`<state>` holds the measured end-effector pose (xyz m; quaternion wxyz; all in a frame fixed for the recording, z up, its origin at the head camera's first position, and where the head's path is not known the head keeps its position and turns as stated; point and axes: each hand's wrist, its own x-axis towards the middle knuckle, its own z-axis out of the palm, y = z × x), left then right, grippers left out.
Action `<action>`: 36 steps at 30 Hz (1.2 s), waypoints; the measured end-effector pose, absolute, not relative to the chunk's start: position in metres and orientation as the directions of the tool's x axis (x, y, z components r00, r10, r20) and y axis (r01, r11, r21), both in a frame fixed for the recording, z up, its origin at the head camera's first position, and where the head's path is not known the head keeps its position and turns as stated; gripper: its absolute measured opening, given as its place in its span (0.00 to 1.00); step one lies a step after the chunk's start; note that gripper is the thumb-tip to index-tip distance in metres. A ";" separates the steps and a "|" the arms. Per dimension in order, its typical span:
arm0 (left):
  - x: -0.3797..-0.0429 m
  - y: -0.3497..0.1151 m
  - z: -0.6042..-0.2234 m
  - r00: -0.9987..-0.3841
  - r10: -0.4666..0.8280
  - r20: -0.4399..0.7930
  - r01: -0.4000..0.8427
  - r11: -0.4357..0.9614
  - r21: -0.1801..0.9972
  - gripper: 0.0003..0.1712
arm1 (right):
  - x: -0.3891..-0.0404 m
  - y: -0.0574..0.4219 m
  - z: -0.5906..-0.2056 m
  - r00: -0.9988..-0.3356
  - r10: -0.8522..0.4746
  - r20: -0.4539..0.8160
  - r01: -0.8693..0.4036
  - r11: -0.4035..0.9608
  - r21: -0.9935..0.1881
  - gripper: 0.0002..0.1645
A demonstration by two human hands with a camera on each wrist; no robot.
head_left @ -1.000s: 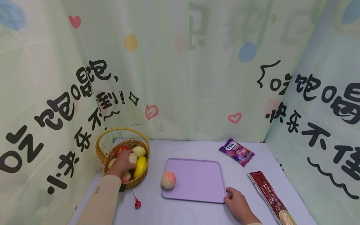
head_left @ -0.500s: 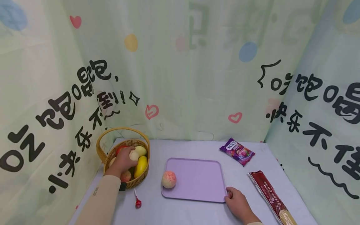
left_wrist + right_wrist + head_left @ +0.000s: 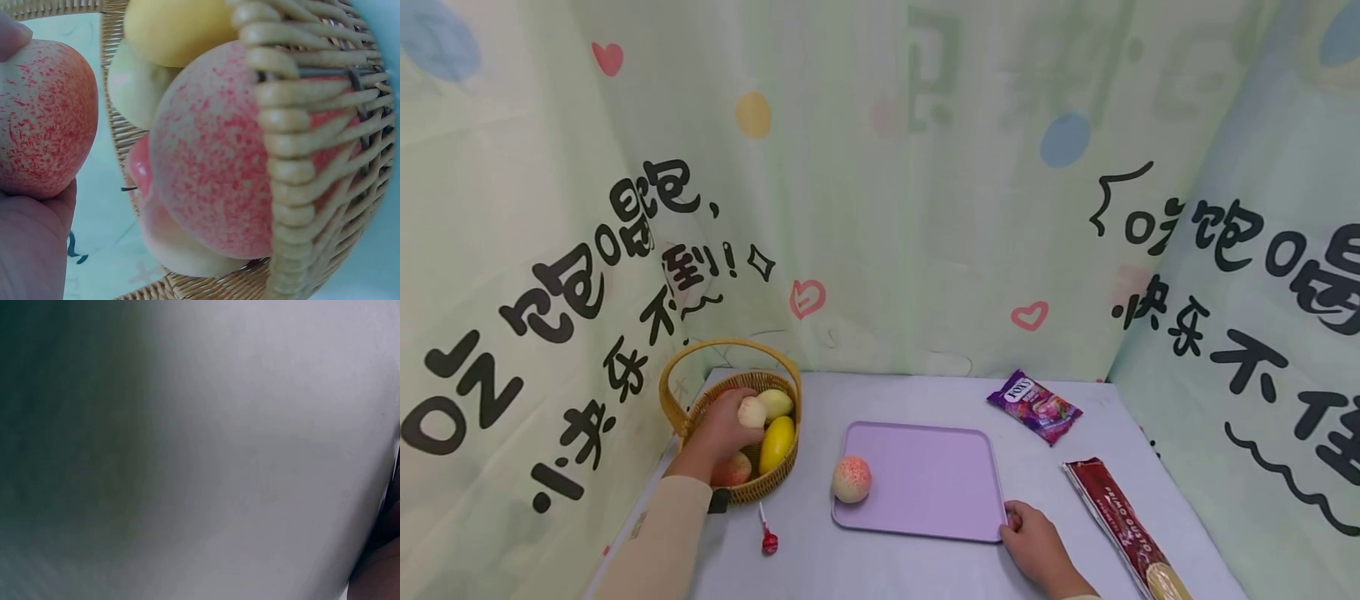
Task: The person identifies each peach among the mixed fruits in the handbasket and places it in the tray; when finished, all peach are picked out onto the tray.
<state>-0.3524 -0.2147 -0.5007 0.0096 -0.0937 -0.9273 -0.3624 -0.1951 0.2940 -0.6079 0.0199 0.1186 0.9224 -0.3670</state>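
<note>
Currently, two bare hands work at a white-covered surface (image 3: pixel 917 571). Left hand (image 3: pixel 718 429): thumb and fingers curled around a speckled peach (image 3: pixel 751 413) at the wicker basket (image 3: pixel 763 490); whether it is fully clear of the rim is hard to tell. Right hand (image 3: pixel 1037 546): appears to pinch the near right corner of a lilac tray (image 3: pixel 932 483); the right wrist view is too blurred to confirm this.

The work looks only partly done: one pink-and-cream peach (image 3: pixel 852 480) sits at the tray's left edge, the second is in hand, and several fruits remain in the basket, including a yellow fruit (image 3: pixel 777 443), a pale green one (image 3: pixel 777 404) and another peach (image 3: pixel 733 471).

A red lollipop (image 3: pixel 769 542) lies just in front of the basket. Right of the tray are a purple candy bag (image 3: pixel 1036 407) and a long maroon packet (image 3: pixel 1116 521). Pale green curtains (image 3: pixel 865 208) with hearts, dots and black Chinese lettering enclose the space.
</note>
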 end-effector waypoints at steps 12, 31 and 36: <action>-0.333 -0.211 -0.491 -0.986 0.127 0.109 0.167 0.712 0.682 0.43 | -0.192 0.292 -0.605 -0.966 0.208 -0.154 0.257 0.690 -0.677 0.26; -0.314 -0.201 -0.479 -0.985 0.145 0.095 0.169 0.681 0.712 0.44 | -0.195 0.293 -0.604 -0.968 0.207 -0.142 0.247 0.693 -0.677 0.27; -0.306 -0.194 -0.473 -0.977 0.175 0.119 0.207 0.681 0.702 0.43 | -0.195 0.293 -0.604 -0.961 0.216 -0.172 0.275 0.684 -0.676 0.27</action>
